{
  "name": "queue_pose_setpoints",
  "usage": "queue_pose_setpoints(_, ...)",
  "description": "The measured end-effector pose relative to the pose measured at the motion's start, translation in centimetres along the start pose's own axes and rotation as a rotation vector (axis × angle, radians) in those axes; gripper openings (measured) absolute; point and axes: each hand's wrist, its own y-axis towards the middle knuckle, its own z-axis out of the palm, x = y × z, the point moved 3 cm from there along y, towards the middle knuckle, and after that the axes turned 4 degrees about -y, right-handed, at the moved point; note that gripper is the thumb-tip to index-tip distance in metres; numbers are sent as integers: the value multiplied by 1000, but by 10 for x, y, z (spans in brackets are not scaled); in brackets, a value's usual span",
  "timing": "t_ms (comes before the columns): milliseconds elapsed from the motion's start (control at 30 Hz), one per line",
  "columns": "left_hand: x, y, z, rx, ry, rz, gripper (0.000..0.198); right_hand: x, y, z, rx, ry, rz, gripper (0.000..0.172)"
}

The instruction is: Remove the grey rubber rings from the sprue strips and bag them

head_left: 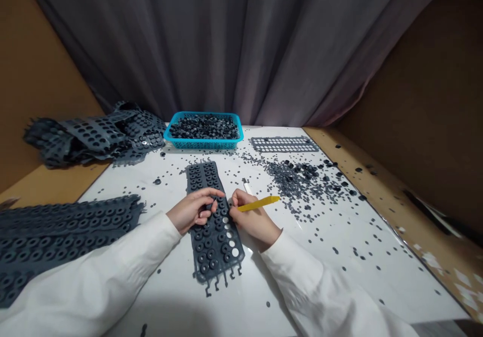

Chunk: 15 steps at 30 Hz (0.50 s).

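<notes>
The dark rubbery sheet (pixel 215 234) lies flat on the white desk (pixel 169 297), lengthwise in front of the person and between the two hands, presumably so that both can reach its raised rings without stretching. The left hand (pixel 196 207) arches over its middle from the left, index finger and thumb apparently apart and the other fingers curled in; it probably steadies the sheet, though I cannot tell whether anything small is pinched there. The right hand (pixel 254 224) comes in at the right edge, its fingers closed around a yellow tool (pixel 260 203) gripped much like a pen, a hold that likely gives fine control; its working tip is hidden by the hand. The blue basket (pixel 204 145), full of black pieces (pixel 206 124), stands at the back, and a spread of small dark discs (pixel 287 181) lies off to the right, both seemingly set where they leave the working space free. Spare ringed sheets (pixel 86 226) lie at the left, near that arm. The sheet in hand is dark grey, with rows of thick, round, hollow-centred rings, thin hooked tabs along its near end, and a run of open holes on its right side, through which the white surface shows.
</notes>
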Motion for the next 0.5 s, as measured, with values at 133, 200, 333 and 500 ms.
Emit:
queue_pose_setpoints(133,-8,2,4,-66,500,167,15,-1,0,0,29,10,77,14)
queue_pose_setpoints(200,-12,2,10,-63,863,339,11,-2,0,-1,30,26,80,14)
queue_pose_setpoints(333,-9,5,21,14,1246,481,8,-5,0,-1,37,41,53,15)
queue_pose_setpoints(500,-7,9,27,-9,1295,451,5,-8,1,-1,29,47,41,15)
